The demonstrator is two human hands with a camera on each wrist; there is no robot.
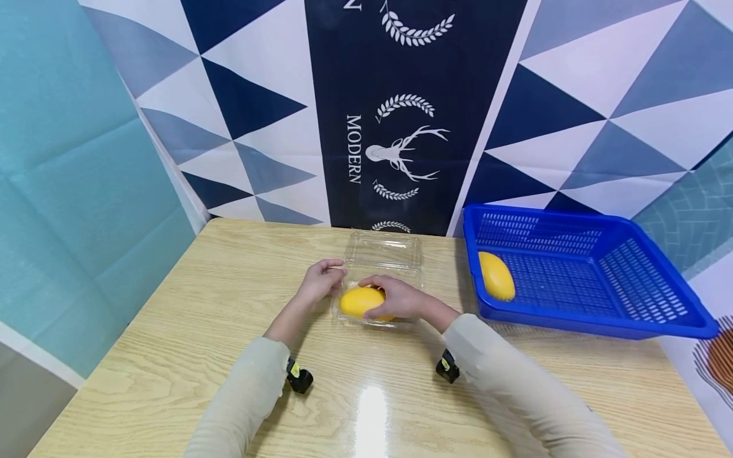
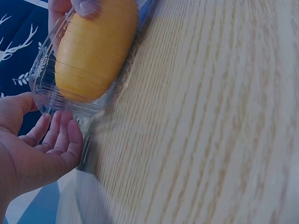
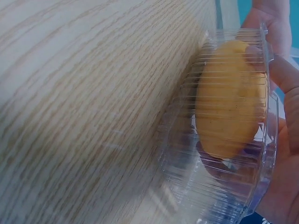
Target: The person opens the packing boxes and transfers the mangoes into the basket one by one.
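A clear plastic clamshell box [image 1: 385,249] stands on the table with its lid raised toward the wall. My right hand [image 1: 397,298] grips a yellow mango [image 1: 357,301] from above, thumb on the near side and fingers on the far side. The mango lies within the box's lower half, and its ribbed wall [image 3: 187,154] shows in front of the fruit in the right wrist view. At the box's left end is my left hand [image 2: 39,149], its fingers loosely bent and the fingertips at the rim. Whether they press on the plastic is hard to tell.
A blue plastic basket [image 1: 572,326] stands at the right, near the wall. Another mango [image 1: 497,276] lies inside it, at the left side. The wooden table [image 1: 189,337] meets a patterned cloth [image 1: 275,114] at its back edge.
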